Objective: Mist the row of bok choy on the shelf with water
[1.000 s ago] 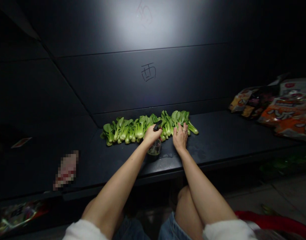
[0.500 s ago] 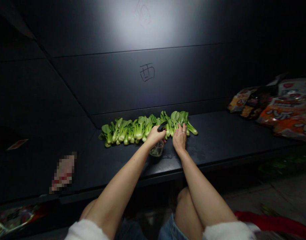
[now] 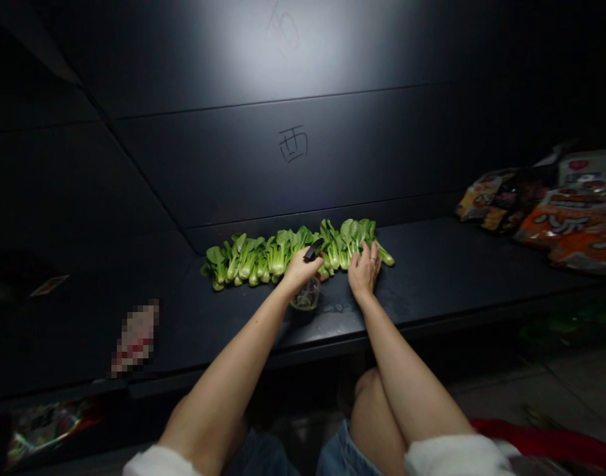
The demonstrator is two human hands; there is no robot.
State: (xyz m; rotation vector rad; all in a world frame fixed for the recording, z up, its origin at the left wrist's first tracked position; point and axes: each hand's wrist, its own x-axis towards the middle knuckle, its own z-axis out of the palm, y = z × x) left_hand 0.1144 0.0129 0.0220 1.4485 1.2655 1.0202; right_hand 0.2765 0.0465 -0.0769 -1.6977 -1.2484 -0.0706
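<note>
A row of bok choy lies along the back of the dark shelf, leaves toward the rear panel and pale stems toward me. My left hand is closed around a clear spray bottle with a black trigger head, held just in front of the row's middle. Its nozzle points toward the greens; whether mist is coming out cannot be seen. At the right end of the row, my right hand, wearing a ring, rests its outstretched fingers against the stems. Part of the bok choy is hidden behind both hands.
Colourful snack bags are piled on the shelf at right. A small card and a blurred-out patch lie at left. Below the shelf's front edge are a shiny package at left and dim greens at right.
The spray bottle in my left hand has shifted slightly left along the row. My right hand has moved a little to the right over the end stems. The view has turned slightly.
</note>
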